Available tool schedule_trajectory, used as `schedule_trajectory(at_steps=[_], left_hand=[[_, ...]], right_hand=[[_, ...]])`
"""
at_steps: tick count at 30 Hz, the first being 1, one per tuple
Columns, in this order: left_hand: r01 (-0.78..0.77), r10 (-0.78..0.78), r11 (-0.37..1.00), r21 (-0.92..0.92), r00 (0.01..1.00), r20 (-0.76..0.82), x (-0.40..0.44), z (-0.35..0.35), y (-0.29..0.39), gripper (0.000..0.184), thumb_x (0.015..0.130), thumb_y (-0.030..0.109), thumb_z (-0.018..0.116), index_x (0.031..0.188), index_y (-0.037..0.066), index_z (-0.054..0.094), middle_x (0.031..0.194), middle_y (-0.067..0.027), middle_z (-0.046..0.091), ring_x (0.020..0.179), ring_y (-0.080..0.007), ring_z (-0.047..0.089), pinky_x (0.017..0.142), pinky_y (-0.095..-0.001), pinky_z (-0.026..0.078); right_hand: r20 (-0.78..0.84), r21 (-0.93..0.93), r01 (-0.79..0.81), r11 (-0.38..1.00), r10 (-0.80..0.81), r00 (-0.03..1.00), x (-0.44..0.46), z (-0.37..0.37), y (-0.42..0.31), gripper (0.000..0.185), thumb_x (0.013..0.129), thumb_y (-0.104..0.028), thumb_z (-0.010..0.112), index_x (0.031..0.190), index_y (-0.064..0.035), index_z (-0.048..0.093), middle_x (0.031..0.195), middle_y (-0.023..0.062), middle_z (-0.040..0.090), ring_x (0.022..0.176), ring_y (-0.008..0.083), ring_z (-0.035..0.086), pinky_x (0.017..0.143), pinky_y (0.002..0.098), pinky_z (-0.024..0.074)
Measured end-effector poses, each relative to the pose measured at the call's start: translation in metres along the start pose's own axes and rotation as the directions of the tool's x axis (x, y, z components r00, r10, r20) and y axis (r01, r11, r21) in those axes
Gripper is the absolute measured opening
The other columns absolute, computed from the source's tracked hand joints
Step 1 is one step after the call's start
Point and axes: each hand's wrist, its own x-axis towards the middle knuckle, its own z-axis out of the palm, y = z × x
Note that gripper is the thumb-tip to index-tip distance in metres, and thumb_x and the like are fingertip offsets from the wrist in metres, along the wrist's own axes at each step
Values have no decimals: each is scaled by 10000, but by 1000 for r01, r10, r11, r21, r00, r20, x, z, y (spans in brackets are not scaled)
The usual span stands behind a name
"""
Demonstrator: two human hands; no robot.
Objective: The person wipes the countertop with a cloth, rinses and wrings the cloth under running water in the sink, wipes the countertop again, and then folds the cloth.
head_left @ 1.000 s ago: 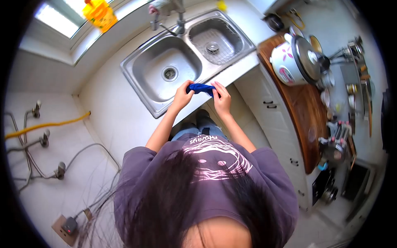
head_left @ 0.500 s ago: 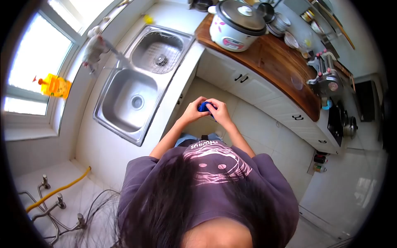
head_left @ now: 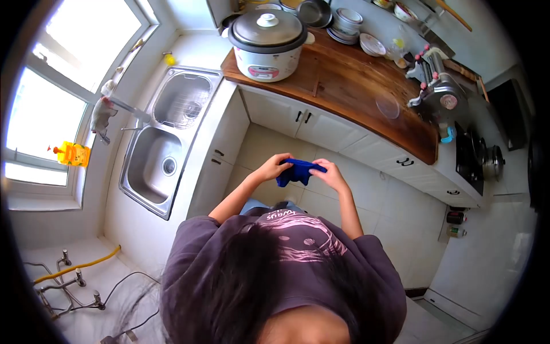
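Observation:
A dark blue cloth (head_left: 297,172) is stretched between my two hands in front of my body, over the tiled floor. My left hand (head_left: 274,167) pinches its left end, fingers closed on the top edge. My right hand (head_left: 329,174) grips the right end between thumb and fingers. The lower part of the cloth hangs down in uneven folds. It is held away from the double sink (head_left: 163,143) on the left and from the wooden counter (head_left: 349,83) ahead.
A large rice cooker (head_left: 266,49) stands on the wooden counter, with stacked bowls (head_left: 347,24) and a metal machine (head_left: 444,94) farther right. White cabinets (head_left: 332,129) run below. At the far right are a stove (head_left: 470,163) and pot. An orange bottle (head_left: 73,153) is by the window.
The view has turned right, from the sink to the wooden counter. The blue cloth, bunched between my hands half a second ago, is now spread, and my hands are farther apart.

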Motion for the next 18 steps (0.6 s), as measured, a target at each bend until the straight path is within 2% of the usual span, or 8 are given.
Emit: schedule_trajectory(at_steps=[3,5,6,8,10,12,16,18], left_hand=[[-6,10,999,50,996,-85,27,15,10,233,867,216,496,924,0,562,774,-48,583,727,-110,511,690,-266,425],[45,-46,999,-13,995,-92,38,19,19,234,870,220,493,925,4,563,770,-34,576,718,-100,504,670,-257,421],[93,-99,993,-71,991,-94,43,19,21,234,873,225,491,927,9,564,766,-20,569,708,-90,497,650,-248,418],[65,-96,975,-212,985,-141,51,14,22,228,874,243,493,928,37,574,750,20,555,678,-67,486,591,-222,403],[98,-155,952,-290,972,-179,50,2,38,225,871,241,500,924,35,574,757,23,559,685,-63,495,599,-215,405],[-9,-89,936,-351,961,-263,56,-17,31,216,879,225,490,915,30,575,767,30,564,696,-56,503,624,-201,408],[-167,53,952,-257,916,-398,44,-80,38,222,883,205,485,901,-1,566,786,19,567,744,-59,499,685,-210,405],[-204,107,964,-168,883,-457,36,-118,37,218,875,186,486,890,-21,553,805,10,567,758,-72,489,695,-224,397]], right_hand=[[-146,170,63,983,-38,989,-7,-17,17,253,770,-168,643,872,60,609,859,47,613,781,104,538,705,240,417],[-196,174,-145,974,178,964,-16,-28,9,244,779,-175,640,857,55,621,785,46,631,719,76,545,647,228,438],[-188,167,-151,974,182,965,-14,-30,8,244,779,-175,640,857,55,621,785,46,631,719,76,545,647,228,438],[-335,285,-24,958,124,934,-4,-30,5,250,797,-192,628,852,51,622,759,34,628,684,73,540,654,221,438],[-325,301,-68,951,169,930,13,-30,-18,267,798,-205,628,870,52,618,797,32,626,719,70,539,675,218,432],[-310,462,5,887,156,938,38,-26,-43,265,807,-203,616,882,51,613,829,23,621,757,68,533,702,214,424],[-173,426,33,904,46,984,100,-14,-63,220,835,-173,574,886,38,608,823,14,615,755,62,527,698,214,423],[-134,194,130,972,-105,985,139,-2,-70,187,831,-145,575,894,28,606,803,10,605,723,62,523,664,214,429]])
